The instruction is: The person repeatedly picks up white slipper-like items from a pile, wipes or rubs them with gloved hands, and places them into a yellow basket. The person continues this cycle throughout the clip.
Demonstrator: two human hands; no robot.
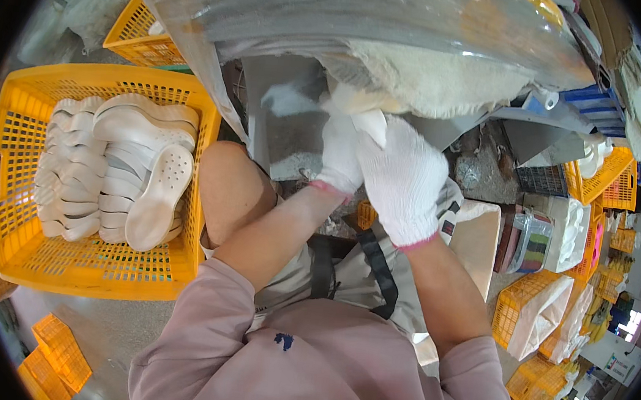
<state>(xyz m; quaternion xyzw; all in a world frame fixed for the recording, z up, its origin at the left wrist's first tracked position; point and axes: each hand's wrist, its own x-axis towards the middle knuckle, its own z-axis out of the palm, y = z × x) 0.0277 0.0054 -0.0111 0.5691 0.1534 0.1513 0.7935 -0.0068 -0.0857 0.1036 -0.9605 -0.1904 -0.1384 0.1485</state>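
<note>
- We had the white piece (373,127) between our two gloved hands, at the upper ends of the gloves; only a small pale part of it showed, so its full shape we could not tell.
- The fingers of our right hand (405,178) appeared closed upon this piece, with the back of the glove toward us.
- The fingers of our left hand (342,155) were blurred and partly hidden, so we could not tell if they were clamped or only resting.
- Just above the fingers hung the pale shaggy cloth (438,81), and farther above it the clear plastic sheet (383,11).
- We judged that the step was working the piece under this cloth; for this, a firm right grip and a light, steady left guide seemed best.
- It seemed wise to keep the fingertips behind the piece's edge and the loose glove fabric away from the blurred place.
- Well to the left of the fingers, the yellow basket (92,279) held white perforated shoes (159,197) in rows, with one laid on top.
</note>
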